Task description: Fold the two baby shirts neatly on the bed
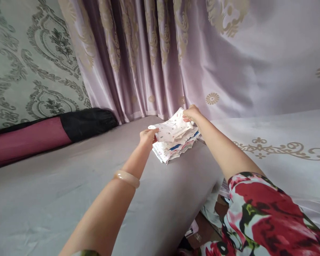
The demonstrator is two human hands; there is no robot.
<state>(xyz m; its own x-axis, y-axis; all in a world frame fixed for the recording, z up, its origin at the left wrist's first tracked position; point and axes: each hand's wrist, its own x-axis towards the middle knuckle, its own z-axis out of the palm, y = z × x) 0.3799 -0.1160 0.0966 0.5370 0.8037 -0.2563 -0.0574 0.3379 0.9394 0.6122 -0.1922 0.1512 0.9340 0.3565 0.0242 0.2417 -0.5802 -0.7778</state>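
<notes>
Both arms reach forward to a stack of folded cloths (173,151) near the far corner of the grey-covered bed. A white cloth with small printed motifs (170,128) is stretched between my hands just over the stack. My left hand (148,136) pinches its left corner, thumb on top. At the opposite corner, my right hand (191,113) has its fingers closed on the fabric. Whether the cloth's underside touches the stack I cannot tell. Blue and pink edges show among the layers below. A pale bangle (127,178) circles my left wrist.
The grey bed sheet (82,185) spreads to the left. A long maroon and black padded roll (48,137) lies along the patterned wall. Purple curtains (154,60) hang behind the stack. Past the bed's right edge, assorted items (202,225) sit lower down, partly hidden by my sleeve.
</notes>
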